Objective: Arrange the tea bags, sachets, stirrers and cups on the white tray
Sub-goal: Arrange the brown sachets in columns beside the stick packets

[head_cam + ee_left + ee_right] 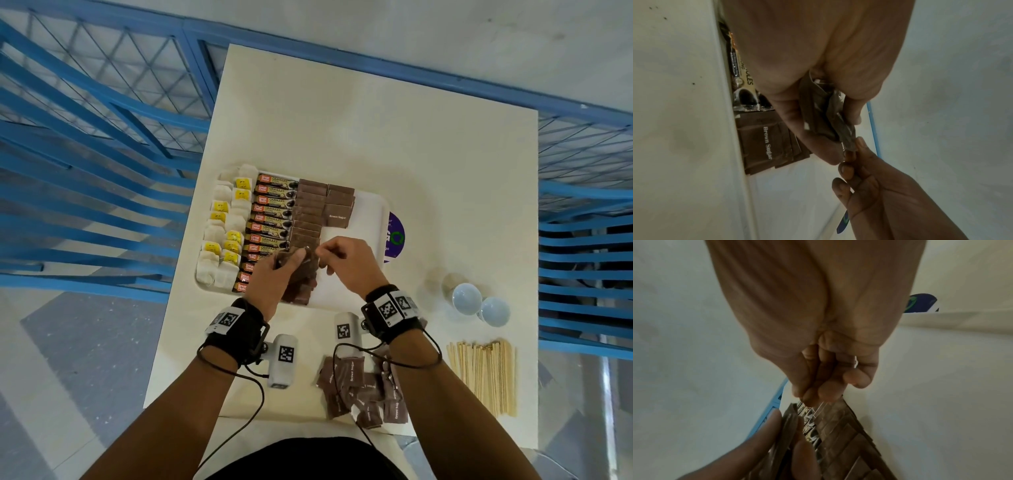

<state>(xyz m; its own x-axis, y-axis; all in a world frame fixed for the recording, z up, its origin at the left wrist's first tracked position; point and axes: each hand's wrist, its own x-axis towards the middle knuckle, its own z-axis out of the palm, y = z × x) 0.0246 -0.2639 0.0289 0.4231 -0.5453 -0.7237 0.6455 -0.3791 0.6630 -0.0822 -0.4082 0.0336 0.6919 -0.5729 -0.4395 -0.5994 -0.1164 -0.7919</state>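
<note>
The white tray [368,222] holds tea bags [222,240] on its left, a column of coffee granule sachets [270,219], then rows of brown sugar sachets [310,209]. Over the tray's near part, my left hand [294,261] grips a small bundle of brown sugar sachets [821,113]. My right hand [323,257] pinches the end of one sachet of that bundle [849,144] with thumb and fingertips. More loose brown sugar sachets [363,387] lie at the table's near edge. Wooden stirrers [483,373] and two white cups [466,297] sit to the right, off the tray.
A purple round disc [397,236] pokes out from under the tray's right rim. The cream table [376,130] is bordered by blue slatted chairs [85,205] on the left and right. The tray's right part shows bare white.
</note>
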